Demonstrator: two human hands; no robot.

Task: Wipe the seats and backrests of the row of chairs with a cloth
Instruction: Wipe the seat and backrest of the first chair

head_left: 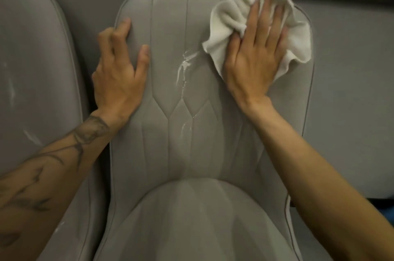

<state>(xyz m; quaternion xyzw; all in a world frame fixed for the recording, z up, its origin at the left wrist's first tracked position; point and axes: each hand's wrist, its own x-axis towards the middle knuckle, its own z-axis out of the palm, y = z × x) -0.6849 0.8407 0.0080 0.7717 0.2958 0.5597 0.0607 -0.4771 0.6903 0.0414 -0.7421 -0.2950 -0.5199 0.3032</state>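
A grey padded chair fills the middle of the head view, its stitched backrest [191, 52] above its seat [204, 218]. A white streak of liquid [183, 71] runs down the backrest's centre. My right hand [253, 56] presses a crumpled white cloth [230, 15] flat against the backrest's upper right part, fingers straight. My left hand [121, 69] grips the backrest's left edge, thumb on the front and fingers curled round the piping.
A second grey chair [32, 69] stands close on the left, with faint white smears on its backrest. A grey surface [351, 79] stretches behind and to the right of the chairs, with a dark strip above it.
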